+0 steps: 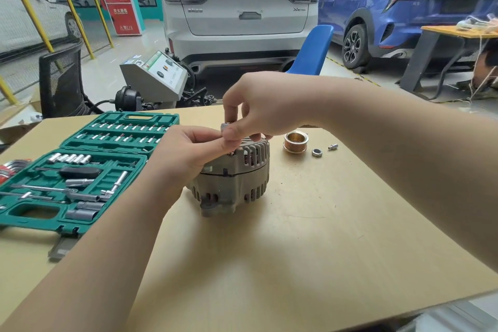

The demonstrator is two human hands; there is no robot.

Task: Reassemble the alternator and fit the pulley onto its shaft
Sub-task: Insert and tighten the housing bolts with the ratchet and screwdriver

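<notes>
Apparently both hands (188, 148) (258, 113) on a small metal piece (225, 127) atop alternator (237, 172).

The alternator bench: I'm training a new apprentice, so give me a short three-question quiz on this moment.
1. True or false: the pulley is already on the alternator.
2. Which lies nearer the pulley: (a) the nut, (b) the bolt?
3. What does the right hand pinch above the alternator while the left hand steadies it?

Key: 1 false, it sits on the table; 2 a; 3 a small metal socket.
</notes>
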